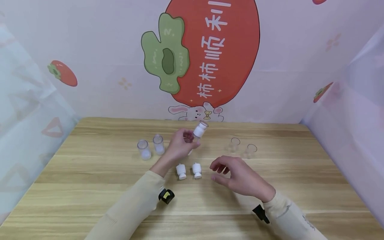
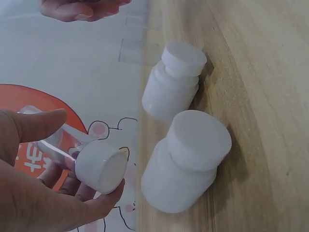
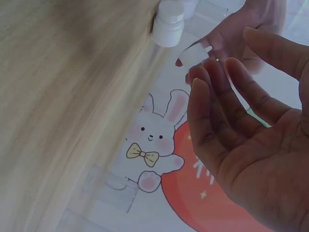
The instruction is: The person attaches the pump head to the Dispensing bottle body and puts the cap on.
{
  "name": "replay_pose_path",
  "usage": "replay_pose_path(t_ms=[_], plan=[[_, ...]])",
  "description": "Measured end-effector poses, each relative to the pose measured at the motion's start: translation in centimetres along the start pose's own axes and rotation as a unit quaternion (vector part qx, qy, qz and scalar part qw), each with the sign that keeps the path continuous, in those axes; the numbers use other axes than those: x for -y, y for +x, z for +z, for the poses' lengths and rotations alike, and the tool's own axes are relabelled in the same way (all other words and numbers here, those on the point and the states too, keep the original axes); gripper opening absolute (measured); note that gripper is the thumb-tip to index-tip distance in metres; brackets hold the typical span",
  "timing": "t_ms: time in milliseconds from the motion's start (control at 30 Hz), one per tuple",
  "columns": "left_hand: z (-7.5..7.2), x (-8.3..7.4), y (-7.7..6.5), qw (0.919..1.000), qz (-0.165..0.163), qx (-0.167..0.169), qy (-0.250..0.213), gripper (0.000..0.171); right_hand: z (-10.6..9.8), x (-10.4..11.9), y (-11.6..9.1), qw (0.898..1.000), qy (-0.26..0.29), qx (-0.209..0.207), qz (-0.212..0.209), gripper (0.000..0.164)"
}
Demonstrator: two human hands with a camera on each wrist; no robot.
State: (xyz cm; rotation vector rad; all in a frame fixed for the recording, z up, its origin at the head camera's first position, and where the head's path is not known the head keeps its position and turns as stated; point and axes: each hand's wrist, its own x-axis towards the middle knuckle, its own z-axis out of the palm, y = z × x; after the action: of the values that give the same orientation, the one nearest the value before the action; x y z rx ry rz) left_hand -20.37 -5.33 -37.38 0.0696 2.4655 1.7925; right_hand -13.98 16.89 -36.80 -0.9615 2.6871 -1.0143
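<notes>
Left hand (image 1: 180,145): fingers and thumb bent round a clear plastic tubular vessel with a white part (image 1: 199,131), gripping it by the side. The vessel is held raised over the far half of the table, tilted with one end to the far right; a second bit of white shows below the fingers. Fingers cover some of its length.

Right hand (image 1: 241,176): fingers loosely bent, thumb well apart from them, gap wide, grasp unfilled; above the table, just right of the white bottles.

White plastic bottles with round caps (image 1: 196,170), two: on the table between the hands, side by side, narrow gap between, cap ends toward the near side in the head view.

Clear cylindrical containers with white bottoms (image 1: 144,150), two: left of the left hand, near each other, apart from the bottles.

Clear round-rimmed cups (image 1: 234,145), two: far right, beyond the right hand, apart from one another.

Table, light wood-grain top (image 1: 99,186): bears the bottles, containers and cups.

Cream sleeves (image 1: 135,196), one per arm, each with a small black device (image 1: 166,196) near the wrist.

Pale backdrop (image 1: 99,43), far side: large red fruit print (image 1: 240,60) with white characters; white rabbit print (image 1: 195,114) below it.
</notes>
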Motion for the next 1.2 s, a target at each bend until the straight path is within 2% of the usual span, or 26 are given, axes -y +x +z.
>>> replay_pose_path(t_ms=[267, 567, 1200], plan=[[0.9, 0.3, 1.4, 0.9995, -0.013, -0.023, -0.018, 0.044, 0.2, -0.2, 0.0, 1.000, -0.002, 0.018, -0.003, 0.017], [1.5, 0.3, 2.7, 0.9962, -0.065, -0.044, -0.036, 0.050, 0.2, -0.3, -0.1, 1.000, -0.009, 0.029, -0.007, 0.016], [2.0, 1.1, 3.7, 0.9961, -0.058, -0.065, -0.019, 0.049, 0.0, -0.4, -0.1, 0.998, -0.012, 0.056, 0.004, 0.018]])
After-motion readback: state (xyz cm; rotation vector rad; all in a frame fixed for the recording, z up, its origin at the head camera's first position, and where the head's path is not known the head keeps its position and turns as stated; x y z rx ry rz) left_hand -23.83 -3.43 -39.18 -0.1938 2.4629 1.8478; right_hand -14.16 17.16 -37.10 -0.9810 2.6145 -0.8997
